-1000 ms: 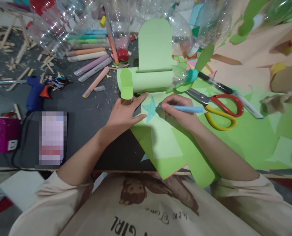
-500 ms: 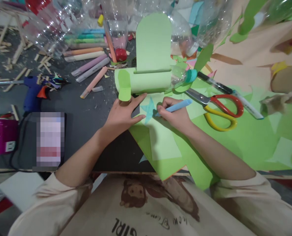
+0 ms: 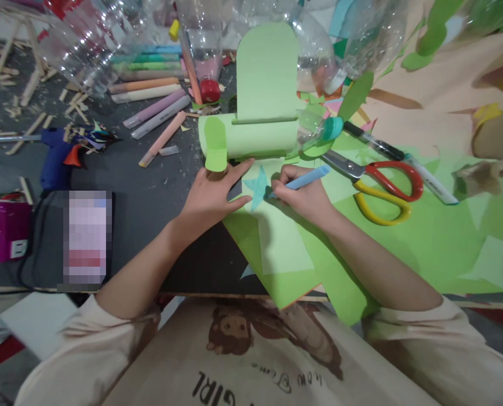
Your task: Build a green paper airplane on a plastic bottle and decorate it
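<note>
A small blue paper star (image 3: 255, 189) lies on a pale green sheet (image 3: 283, 248) at the near edge of the dark table. My left hand (image 3: 211, 194) rests flat beside it, fingers spread, thumb and forefinger framing the star's left side. My right hand (image 3: 304, 197) is closed round a light blue pen (image 3: 306, 179), whose tip touches the star's right edge. Just behind the hands stands a green paper-covered roll with an upright rounded flap (image 3: 255, 113).
Red and yellow scissors (image 3: 380, 186) and a marker (image 3: 397, 160) lie right of my hand on green paper. Pastel markers (image 3: 158, 110), clear plastic bottles (image 3: 91, 45), a blue glue gun (image 3: 54, 158) and wooden sticks fill the back left. A purple device (image 3: 0, 231) sits far left.
The pen has swung from lying level to pointing up and right, and its tip has moved down along the star's right side. My left hand has stayed put.
</note>
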Tool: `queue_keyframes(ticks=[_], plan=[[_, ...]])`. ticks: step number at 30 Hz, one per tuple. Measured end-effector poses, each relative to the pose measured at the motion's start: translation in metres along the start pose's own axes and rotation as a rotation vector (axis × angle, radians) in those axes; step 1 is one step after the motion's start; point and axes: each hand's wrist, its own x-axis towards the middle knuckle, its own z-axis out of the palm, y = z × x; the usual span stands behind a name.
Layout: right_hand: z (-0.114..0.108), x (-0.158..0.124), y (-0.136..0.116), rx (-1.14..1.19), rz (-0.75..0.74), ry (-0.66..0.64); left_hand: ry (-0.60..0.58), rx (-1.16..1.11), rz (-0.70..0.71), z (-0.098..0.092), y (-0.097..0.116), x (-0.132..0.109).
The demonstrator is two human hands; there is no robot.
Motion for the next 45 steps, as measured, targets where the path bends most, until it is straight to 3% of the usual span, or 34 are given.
queue_keyframes(ticks=[39,42,45], plan=[[-0.008,0.003,-0.001,0.034,0.005,-0.065,0.022,-0.015,0.015,0.001,-0.002,-0.001],[-0.012,0.003,0.002,0.116,0.027,-0.112,0.019,-0.007,0.014,0.001,-0.002,-0.002],[-0.012,0.001,0.006,0.191,0.012,-0.042,0.020,-0.012,0.025,0.001,-0.002,-0.002]])
